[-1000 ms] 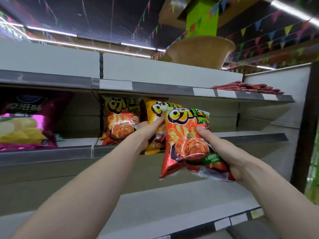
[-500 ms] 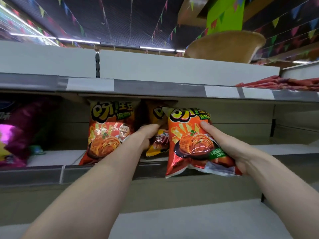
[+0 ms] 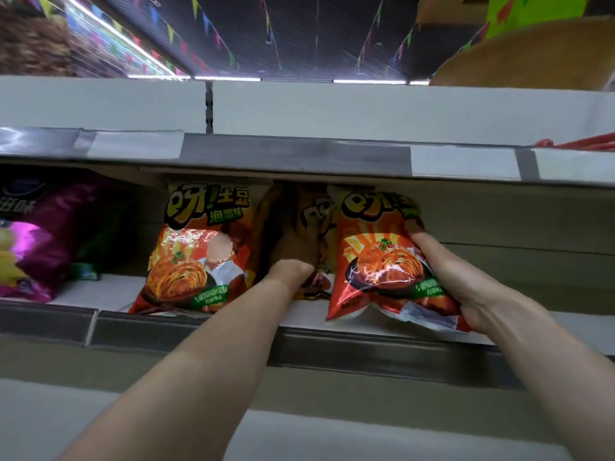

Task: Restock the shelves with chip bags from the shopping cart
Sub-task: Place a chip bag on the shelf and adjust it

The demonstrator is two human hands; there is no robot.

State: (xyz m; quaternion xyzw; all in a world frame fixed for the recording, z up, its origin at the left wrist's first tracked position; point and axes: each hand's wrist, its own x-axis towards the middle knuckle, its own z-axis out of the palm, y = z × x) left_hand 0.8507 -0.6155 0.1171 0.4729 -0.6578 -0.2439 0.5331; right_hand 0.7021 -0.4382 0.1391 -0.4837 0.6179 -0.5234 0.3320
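On the shelf (image 3: 366,347), your orange-red chip bag (image 3: 379,261) rests at the front edge; it is probably light, air-puffed, slick and brittle inside. Your right hand (image 3: 466,287) clasps its right edge, so grip the seams. Your left hand (image 3: 293,257) is beside the yellow bag (image 3: 312,214), its fingers shadowed and unreadable.

1. Dark ceiling (image 3: 299,34) spanned the top of view.
2. Strings of coloured pennant flags (image 3: 186,44) hung beneath it.
3. White strip lights (image 3: 369,81) glowed in a row at its far edge; another bright line (image 3: 109,28) ran at upper left.
4. Green pillar (image 3: 506,11) stood at upper right, a tan flared collar (image 3: 532,58) just below it.
5. Flat red packets (image 3: 585,143) lay at right edge; kind unreadable.
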